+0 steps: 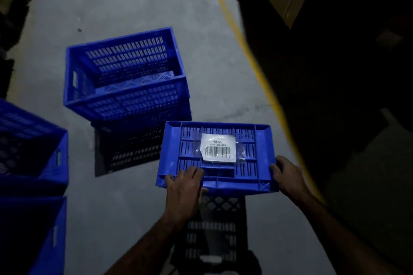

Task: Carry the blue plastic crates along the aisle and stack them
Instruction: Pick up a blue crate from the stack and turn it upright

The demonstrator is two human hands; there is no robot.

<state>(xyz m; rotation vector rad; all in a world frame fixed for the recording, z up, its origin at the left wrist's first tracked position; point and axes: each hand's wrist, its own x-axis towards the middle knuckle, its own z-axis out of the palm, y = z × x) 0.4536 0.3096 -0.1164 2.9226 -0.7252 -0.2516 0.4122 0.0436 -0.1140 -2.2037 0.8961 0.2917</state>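
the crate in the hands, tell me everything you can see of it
The held blue crate looks like moulded plastic, with slotted vent walls and raised ribs. It is tipped so one slotted, ribbed face points up at the camera. A white barcode label in a clear sleeve sits on that face, printed upside down from this view. The left hand grips its near left edge and the right hand its near right corner. It hangs above the grey floor, near the open blue crate stack ahead.

Upside-down barcode label [218, 149] reading "50.15" on held crate [261, 140]
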